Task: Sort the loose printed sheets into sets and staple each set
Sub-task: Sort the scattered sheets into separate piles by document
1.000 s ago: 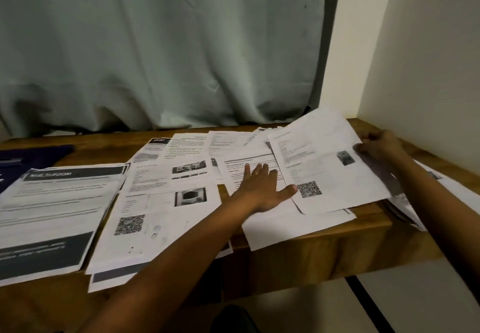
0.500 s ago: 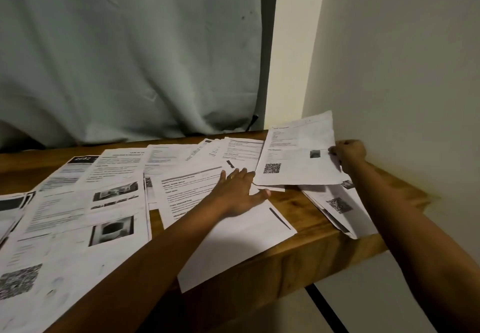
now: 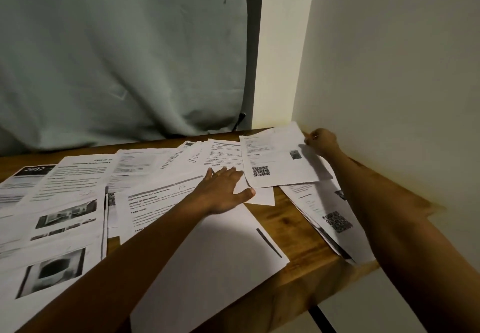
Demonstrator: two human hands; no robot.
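Note:
Several loose printed sheets lie spread over the wooden table (image 3: 293, 218). My left hand (image 3: 223, 189) rests flat, fingers straight, on the overlapping sheets (image 3: 161, 202) in the middle. My right hand (image 3: 320, 141) pinches the far right edge of a sheet with a QR code (image 3: 275, 161), near the wall corner. That sheet lies partly over a stack of QR-code sheets (image 3: 330, 218) by the table's right edge. No stapler is in view.
A pale green curtain (image 3: 124, 54) hangs behind the table. A cream wall (image 3: 389, 72) closes the right side close to my right hand. More printed sheets with photos (image 3: 57, 228) cover the left. The table's front edge (image 3: 285, 299) runs diagonally below.
My right hand has carried the QR-code sheet to the right toward the wall corner. The view has swung right. My left hand stayed pressed on the middle sheets.

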